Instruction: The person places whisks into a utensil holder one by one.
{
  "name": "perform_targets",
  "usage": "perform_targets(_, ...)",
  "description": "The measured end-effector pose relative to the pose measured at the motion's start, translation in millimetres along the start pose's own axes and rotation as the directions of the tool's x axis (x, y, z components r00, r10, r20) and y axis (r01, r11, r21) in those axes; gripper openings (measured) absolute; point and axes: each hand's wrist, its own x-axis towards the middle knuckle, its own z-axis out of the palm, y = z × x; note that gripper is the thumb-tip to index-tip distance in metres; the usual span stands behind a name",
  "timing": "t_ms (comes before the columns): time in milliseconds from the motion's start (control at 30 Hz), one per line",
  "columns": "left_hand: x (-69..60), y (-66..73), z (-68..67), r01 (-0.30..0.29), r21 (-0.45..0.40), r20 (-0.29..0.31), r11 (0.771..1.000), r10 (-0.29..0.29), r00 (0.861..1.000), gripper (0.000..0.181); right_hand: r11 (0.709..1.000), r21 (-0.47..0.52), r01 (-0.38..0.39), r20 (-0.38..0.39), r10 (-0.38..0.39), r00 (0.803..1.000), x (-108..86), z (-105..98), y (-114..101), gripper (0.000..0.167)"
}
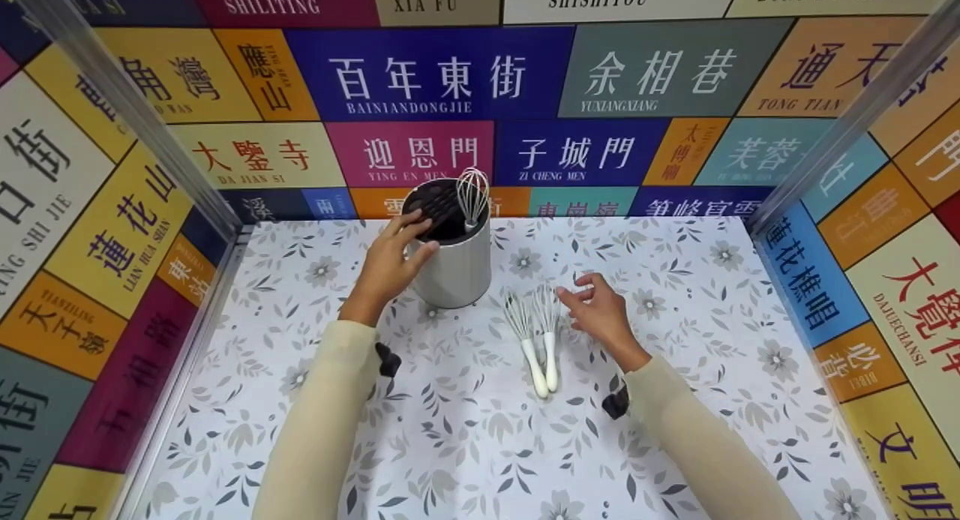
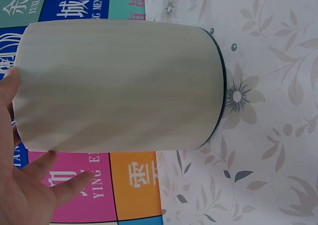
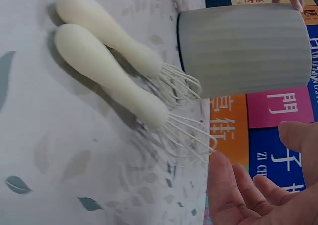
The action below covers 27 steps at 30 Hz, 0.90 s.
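A light grey ribbed canister point(image 1: 454, 272) with a black slotted insert stands upright at the back of the table. One wire whisk point(image 1: 472, 197) is upright in its opening, at the right side. My left hand point(image 1: 390, 261) rests at the canister's rim, fingers spread and relaxed; the left wrist view shows the canister wall point(image 2: 119, 86) beside those fingers. Two whisks with cream handles point(image 1: 534, 355) lie side by side on the table, wire ends toward the back. Just right of their wires is my right hand point(image 1: 600, 314), fingers loosely bent and holding nothing.
The table point(image 1: 450, 445) has a white cloth with grey flowers and leaves. Coloured panels with lettering point(image 1: 427, 73) stand behind it and at both sides, with clear edge strips point(image 1: 172, 370) at the corners.
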Motion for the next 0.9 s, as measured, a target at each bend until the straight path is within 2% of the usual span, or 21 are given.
perform_targets(233,0.3,0.6,-0.6,-0.013,-0.01,-0.006,1.0,0.013,1.0,0.053,0.998,0.018,-0.061,0.019,0.061,0.998,-6.1,8,16,0.064)
perform_targets(467,0.7,1.3,-0.7,-0.004,-0.013,-0.002,1.0,0.004,1.0,0.053,0.989,0.008,-0.149,0.027,0.148,0.989,-9.2,18,27,0.057)
perform_targets(900,0.7,-0.8,0.0,-0.008,-0.009,-0.004,1.0,0.008,1.0,0.054,0.983,-0.002,-0.184,0.044,0.184,0.982,-11.7,33,37,0.054)
